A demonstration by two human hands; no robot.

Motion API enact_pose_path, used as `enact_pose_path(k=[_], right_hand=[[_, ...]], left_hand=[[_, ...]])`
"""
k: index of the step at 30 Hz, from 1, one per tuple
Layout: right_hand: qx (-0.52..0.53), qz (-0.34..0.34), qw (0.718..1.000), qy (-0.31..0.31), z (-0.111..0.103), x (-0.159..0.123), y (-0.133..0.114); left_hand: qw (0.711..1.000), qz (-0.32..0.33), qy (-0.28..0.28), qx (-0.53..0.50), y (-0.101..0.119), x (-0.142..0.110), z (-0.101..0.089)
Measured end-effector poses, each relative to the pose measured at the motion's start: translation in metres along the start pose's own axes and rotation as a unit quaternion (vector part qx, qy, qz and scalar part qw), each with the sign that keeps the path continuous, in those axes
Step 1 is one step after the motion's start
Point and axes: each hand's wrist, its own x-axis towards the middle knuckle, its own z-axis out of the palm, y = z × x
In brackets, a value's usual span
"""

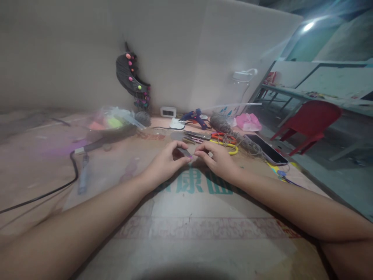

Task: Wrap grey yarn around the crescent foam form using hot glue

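Over the printed cardboard [189, 210], my left hand [167, 161] pinches a small grey and purple piece [186, 153] between thumb and forefinger. Just to the right, my right hand [217, 159] has its thumb and forefinger closed close to that piece; whatever lies in this pinch is too small to make out. The fingertips of both hands nearly meet. Beyond them lie scissors with orange handles [224, 137], a yellow-handled pair [233, 149], and loose grey yarn [250, 147].
A blue glue gun [196, 118], a small white digital display [168, 112] and a clear bottle [240, 91] stand by the wall. A phone [266, 149] lies at right. On the left are a bowl of bright pieces [109, 124] and a black cable [76, 171].
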Motion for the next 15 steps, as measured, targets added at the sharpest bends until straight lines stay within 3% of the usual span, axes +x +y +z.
enact_pose_path(k=[15], right_hand=[[0.030, 0.020, 0.999, 0.009, -0.0007, 0.0003, -0.0032]], left_hand=[[1.000, 0.006, -0.028, -0.009, 0.0067, -0.0010, -0.0006]])
